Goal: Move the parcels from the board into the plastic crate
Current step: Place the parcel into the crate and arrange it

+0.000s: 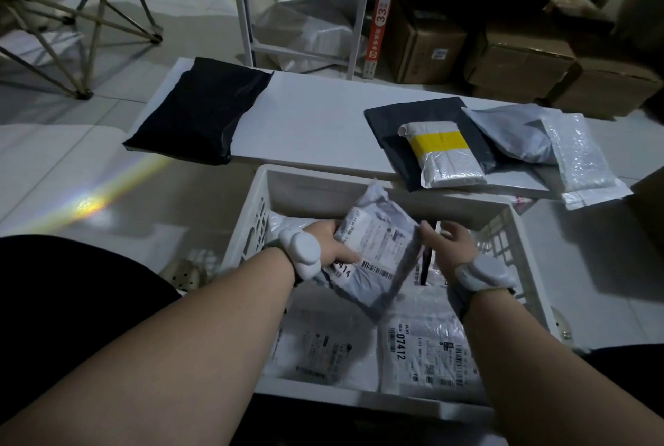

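Over the big white crate (264, 190), the grey parcel (373, 251) hangs between both hands, and its long side runs from about 1 o'clock down to 7 o'clock. At 9 o'clock from the parcel, the left hand (332, 244) grips its edge with curled fingers, while the right hand (447, 244) waits at 3 o'clock with loose, spread fingers, just beside it. Up at 12 o'clock, the board (316, 122) has more parcels, and the small one with the yellow band (440, 152) lies nearer the right hand.
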Tool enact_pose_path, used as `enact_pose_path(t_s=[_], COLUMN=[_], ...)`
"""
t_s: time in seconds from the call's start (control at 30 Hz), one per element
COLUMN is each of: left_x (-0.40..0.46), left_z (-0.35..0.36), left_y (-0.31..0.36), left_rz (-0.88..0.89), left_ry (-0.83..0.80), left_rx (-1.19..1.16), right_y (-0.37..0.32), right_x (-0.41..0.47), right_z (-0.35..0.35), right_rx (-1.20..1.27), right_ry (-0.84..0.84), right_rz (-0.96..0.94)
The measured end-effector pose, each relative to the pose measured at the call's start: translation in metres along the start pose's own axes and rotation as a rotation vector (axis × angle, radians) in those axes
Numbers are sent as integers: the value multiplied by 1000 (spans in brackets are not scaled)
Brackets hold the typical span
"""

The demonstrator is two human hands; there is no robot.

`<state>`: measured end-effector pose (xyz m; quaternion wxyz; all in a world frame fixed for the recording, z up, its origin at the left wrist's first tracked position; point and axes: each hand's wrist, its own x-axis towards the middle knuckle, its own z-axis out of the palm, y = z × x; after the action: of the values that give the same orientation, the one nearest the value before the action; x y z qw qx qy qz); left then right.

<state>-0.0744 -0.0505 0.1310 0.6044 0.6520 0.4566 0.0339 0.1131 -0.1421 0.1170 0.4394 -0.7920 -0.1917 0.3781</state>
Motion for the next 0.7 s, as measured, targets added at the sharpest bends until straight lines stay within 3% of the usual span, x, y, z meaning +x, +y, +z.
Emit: enact_pose_path(t_s=[0.1,0.17,0.33,0.4,0.6,0.7], left_x=[2,4,18,23,47,60], left_z=[5,12,41,50,72,90], left_y=[3,3,1,5,14,21], left_rz=[-4,-10,-49,-48,-128,-135], left_ry=[45,61,54,21,93,56], left_rx=[-169,-210,-167,-145,128,97], right_y=[8,12,20,28,9,3], right_x=[-5,-10,-5,8,13,25], right_z=[-3,2,2,-8,-45,-60], right_rx=[182,239,146,-11,-274,-343], right_ry=[-247,-339,-236,-180,10,57], right_rz=[298,364,358,361,251,165])
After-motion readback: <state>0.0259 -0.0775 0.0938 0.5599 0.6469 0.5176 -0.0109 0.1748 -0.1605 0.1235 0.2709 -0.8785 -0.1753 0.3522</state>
